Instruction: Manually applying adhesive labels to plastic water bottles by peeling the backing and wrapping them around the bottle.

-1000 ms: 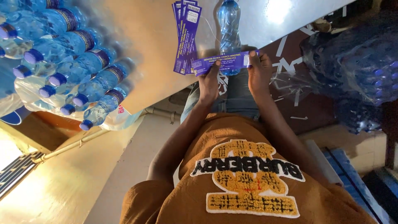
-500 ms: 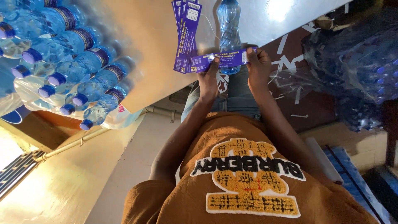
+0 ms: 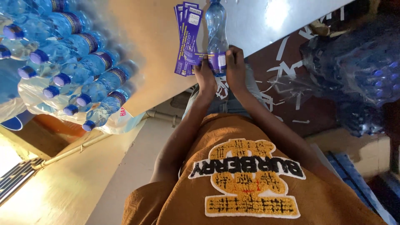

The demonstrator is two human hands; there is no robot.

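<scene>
A clear plastic water bottle lies on the pale table in front of me. A purple paper label is wrapped around its lower part. My left hand pinches the label's left end against the bottle. My right hand presses the label's right end onto the bottle's side. A fanned stack of the same purple labels lies on the table just left of the bottle, beside my left hand.
A shrink-wrapped pack of blue-capped, labelled water bottles fills the left side. Another wrapped pack of bottles sits at the right in shadow. White paper strips litter the dark floor below the table edge.
The label was stretched flat between both hands in front of the bottle. Both hands have moved up and left, and the label now curves around the bottle.
</scene>
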